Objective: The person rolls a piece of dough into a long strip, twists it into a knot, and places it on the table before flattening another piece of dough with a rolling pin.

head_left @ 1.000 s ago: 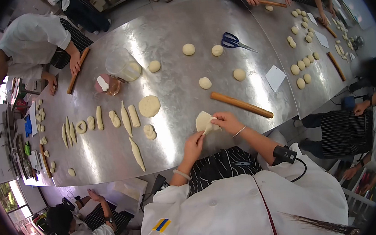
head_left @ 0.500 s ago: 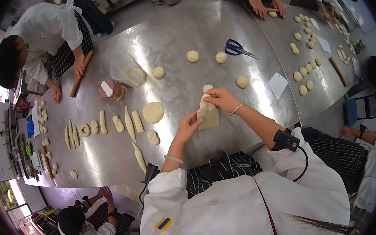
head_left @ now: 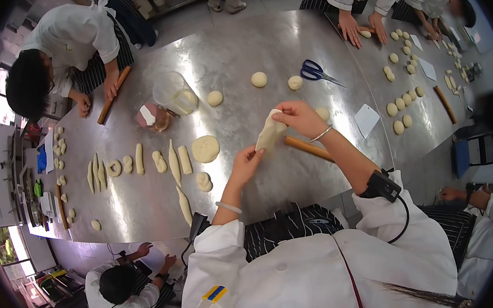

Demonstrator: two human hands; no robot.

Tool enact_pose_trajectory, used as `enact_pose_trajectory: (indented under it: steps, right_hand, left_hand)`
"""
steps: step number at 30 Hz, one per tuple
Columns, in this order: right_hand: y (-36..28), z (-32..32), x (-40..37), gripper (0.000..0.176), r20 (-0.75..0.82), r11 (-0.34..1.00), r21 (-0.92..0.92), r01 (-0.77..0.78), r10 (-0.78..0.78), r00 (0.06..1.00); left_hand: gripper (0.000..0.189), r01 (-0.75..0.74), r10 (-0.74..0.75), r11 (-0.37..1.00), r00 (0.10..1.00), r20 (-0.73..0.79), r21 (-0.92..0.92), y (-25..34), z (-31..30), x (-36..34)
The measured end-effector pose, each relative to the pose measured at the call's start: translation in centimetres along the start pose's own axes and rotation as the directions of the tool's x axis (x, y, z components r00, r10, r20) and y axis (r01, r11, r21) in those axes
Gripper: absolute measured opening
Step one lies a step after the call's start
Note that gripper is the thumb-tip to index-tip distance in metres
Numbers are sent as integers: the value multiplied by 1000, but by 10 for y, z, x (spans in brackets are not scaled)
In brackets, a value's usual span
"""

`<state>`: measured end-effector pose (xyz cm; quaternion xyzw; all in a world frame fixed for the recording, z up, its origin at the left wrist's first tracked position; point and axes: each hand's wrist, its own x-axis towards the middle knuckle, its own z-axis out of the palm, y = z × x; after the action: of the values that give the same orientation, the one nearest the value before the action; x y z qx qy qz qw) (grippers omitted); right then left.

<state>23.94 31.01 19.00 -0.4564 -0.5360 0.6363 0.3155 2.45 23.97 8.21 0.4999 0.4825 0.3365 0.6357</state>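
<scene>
A strip of pale dough [head_left: 270,131] stretches on a slant between my two hands, above the steel table. My left hand [head_left: 245,164] pinches its lower end between thumb and fingers. At the upper end, my right hand [head_left: 300,119] grips the dough, fingers closed. Beneath my right wrist lies a wooden rolling pin [head_left: 307,148], partly covered by the forearm. A round dough ball [head_left: 323,114] sits just beyond my right hand, partly hidden by it. To the left of my left hand are a flat dough disc [head_left: 205,149] and a knotted dough piece [head_left: 204,182].
Several shaped dough pieces [head_left: 174,163] line the left of the steel table [head_left: 237,111]. Farther back stand a clear plastic container [head_left: 175,94] and a jar [head_left: 155,117]. Blue-handled scissors [head_left: 317,72] and a white scraper [head_left: 367,121] lie rightward. Co-workers surround the table.
The dough strip hung as a flat sheet; now it is drawn out diagonally between my hands. My right hand has risen slightly and moved right. The rolling pin has come into view.
</scene>
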Motion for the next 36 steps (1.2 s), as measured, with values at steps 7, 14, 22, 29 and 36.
enact_pose_trajectory:
  steps: [7,14,22,29,36]
  right_hand:
    - [-14,5,-44,17,53,996,-80,38,-34,998]
    - [38,18,-109,21,96,989,-16,-147,148,984]
    - [134,32,-61,24,159,968,-34,-249,252,955]
    - [125,37,0,22,159,974,-36,-223,226,961]
    - [137,32,52,25,156,974,-94,-204,217,964]
  left_hand:
    - [26,-158,158,987,987,-16,32,6,16,-28]
    - [32,121,-79,984,955,286,-133,-36,52,-109]
    - [46,371,-226,789,916,331,-489,-77,47,-114]
    - [34,190,-188,928,982,37,-321,-81,20,-71]
    - [36,274,-269,956,961,58,-102,-82,-8,-33]
